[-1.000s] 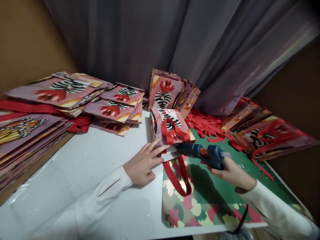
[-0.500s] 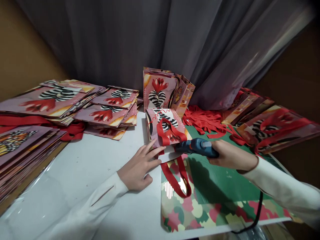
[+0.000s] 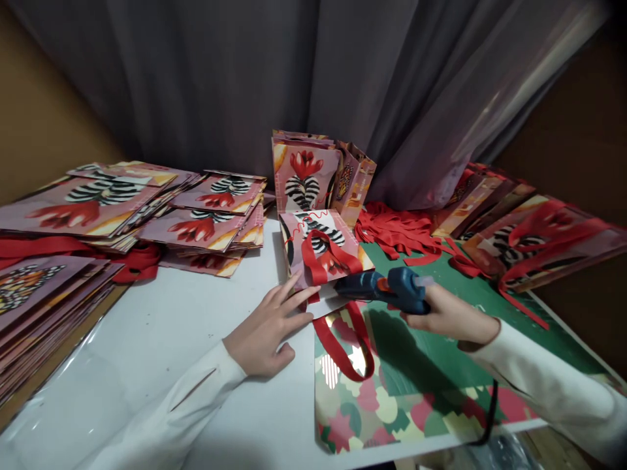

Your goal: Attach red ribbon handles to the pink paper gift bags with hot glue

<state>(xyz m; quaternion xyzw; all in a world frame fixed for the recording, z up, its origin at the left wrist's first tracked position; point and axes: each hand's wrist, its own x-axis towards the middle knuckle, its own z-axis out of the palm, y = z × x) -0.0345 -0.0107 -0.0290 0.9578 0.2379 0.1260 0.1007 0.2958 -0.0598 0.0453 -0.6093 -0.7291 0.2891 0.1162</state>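
Gift bag (image 3: 321, 251): flat, pink with zebra-striped flower print, red ribbon handle (image 3: 327, 261), lying on the white table (image 3: 186, 326) just in front of the standing bags (image 3: 313, 173). Step judged: gluing the handle end; next calls for a steady nozzle at the bag's near edge. Left hand (image 3: 267, 329), fingers spread, presses that edge; right hand (image 3: 441, 313) grips the blue glue gun (image 3: 386, 290) beside it.

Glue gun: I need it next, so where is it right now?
The glue gun is in the right hand, right of centre in the head view, its nozzle at the flat gift bag.
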